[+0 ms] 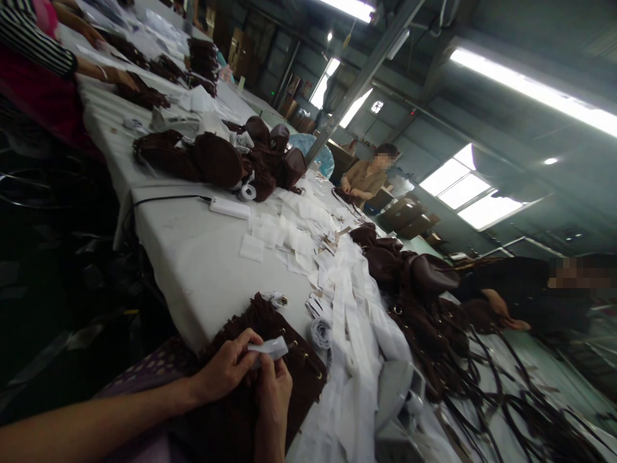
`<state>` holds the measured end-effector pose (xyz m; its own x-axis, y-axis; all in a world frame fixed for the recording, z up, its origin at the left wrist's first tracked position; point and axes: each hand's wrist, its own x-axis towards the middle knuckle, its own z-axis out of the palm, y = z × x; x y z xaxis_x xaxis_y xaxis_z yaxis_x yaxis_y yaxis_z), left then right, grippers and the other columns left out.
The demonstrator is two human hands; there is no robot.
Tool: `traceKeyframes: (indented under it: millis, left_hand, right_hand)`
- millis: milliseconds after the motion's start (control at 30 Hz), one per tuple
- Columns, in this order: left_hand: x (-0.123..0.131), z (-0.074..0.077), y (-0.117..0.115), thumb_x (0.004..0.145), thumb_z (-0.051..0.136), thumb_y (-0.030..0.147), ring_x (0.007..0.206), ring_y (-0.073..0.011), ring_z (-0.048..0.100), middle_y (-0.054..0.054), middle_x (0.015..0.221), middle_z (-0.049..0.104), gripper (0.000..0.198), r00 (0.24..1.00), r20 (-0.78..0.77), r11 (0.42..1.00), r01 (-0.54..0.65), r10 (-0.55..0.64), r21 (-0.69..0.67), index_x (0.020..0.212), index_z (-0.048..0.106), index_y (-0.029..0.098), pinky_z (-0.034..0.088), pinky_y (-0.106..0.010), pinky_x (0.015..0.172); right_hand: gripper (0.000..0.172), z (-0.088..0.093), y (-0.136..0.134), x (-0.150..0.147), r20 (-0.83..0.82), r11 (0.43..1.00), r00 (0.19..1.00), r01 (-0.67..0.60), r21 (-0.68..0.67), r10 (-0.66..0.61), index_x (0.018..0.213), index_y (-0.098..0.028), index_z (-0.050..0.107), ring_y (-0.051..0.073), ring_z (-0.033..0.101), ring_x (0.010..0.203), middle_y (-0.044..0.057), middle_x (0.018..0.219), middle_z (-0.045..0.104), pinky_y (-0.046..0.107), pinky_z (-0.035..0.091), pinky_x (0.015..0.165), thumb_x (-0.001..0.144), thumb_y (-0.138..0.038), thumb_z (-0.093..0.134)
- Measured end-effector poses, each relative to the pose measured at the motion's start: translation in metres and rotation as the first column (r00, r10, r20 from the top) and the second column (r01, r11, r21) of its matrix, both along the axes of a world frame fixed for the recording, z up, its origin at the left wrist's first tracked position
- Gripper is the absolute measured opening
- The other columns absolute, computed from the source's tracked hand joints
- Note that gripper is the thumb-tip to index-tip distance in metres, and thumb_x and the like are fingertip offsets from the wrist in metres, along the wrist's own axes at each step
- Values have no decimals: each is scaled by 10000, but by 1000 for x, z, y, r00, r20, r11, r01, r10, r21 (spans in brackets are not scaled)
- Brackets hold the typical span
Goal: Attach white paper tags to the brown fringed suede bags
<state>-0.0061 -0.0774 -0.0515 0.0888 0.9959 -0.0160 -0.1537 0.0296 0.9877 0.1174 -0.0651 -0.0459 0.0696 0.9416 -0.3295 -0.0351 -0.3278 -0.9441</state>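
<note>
At the near edge of the table lies a dark brown bag (303, 373) with a fringed edge and gold rings along one side. Above it, my left hand (229, 366) pinches one end of a small white strip (274, 348). The fingers of my right hand (274, 386) are closed on the same strip from below, near its middle. A rolled white strip (321, 333) sits just right of the bag, and a small crumpled white piece (274, 298) lies beyond its fringe.
White sheets and long strips (347, 302) cover the table's middle. Brown bags are piled at the far left (216, 157) and right (409, 267), with dark straps (511, 399) at lower right. A white power strip (230, 208) lies on the left. Several people stand around the tables.
</note>
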Motion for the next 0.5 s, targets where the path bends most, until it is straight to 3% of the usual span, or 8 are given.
traceKeyframes:
  millis: [133, 300, 500]
  left_hand:
    - [3, -2, 4, 865, 428, 240, 461, -115, 559, 59, 577, 582, 68, 999, 42, 1000, -25, 26, -11, 900, 475, 207, 468, -215, 466]
    - [5, -5, 9, 830, 485, 278, 480, -132, 582, 56, 553, 577, 85, 976, 216, 998, -19, 33, -68, 856, 478, 197, 488, -225, 441]
    - [4, -9, 7, 800, 586, 323, 528, -132, 610, 26, 593, 621, 159, 960, 280, 998, -6, 25, -68, 808, 543, 170, 520, -238, 491]
  right_hand:
    - [353, -3, 0, 1, 2, 999, 1000, 2, 32, -2, 822, -101, 679, 105, 460, 479, -15, 545, 572, 210, 362, 430, 676, -422, 673]
    - [371, -5, 0, 1, -39, 998, 999, -20, 51, 22, 803, -106, 661, 85, 408, 452, -44, 509, 516, 206, 338, 425, 692, -460, 665]
    - [324, 1, -4, 0, -83, 1000, 997, 4, 1, -4, 781, -128, 656, 75, 383, 436, -52, 507, 502, 198, 309, 404, 690, -439, 665]
